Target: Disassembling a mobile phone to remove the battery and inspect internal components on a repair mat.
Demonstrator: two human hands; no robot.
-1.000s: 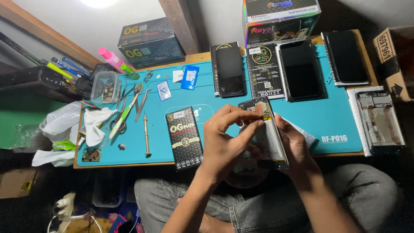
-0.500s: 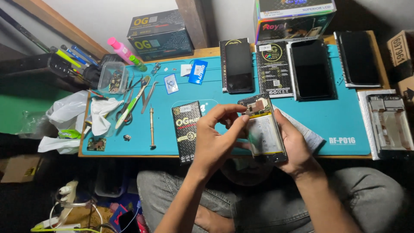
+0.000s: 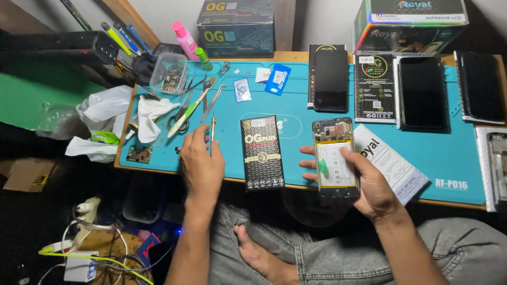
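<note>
Left hand (image 3: 202, 163) lies palm down over the near edge of the teal work mat (image 3: 296, 113) on the table, fingers loosely spread and holding nothing, its fingertips right at a slim metal screwdriver (image 3: 213, 130) that lies on the mat. Right hand (image 3: 369, 182) is closed around an opened smartphone (image 3: 335, 157), back cover off, battery and circuit board showing, held tilted above the table's near edge with the thumb across its lower part. Between the two hands a black printed parts box (image 3: 262, 152) lies flat on the mat. At the far left corner a clear plastic tub (image 3: 169, 74) holds small dark bits, too small to tell apart. Tweezers (image 3: 214, 100) lie just in front of it.
</note>
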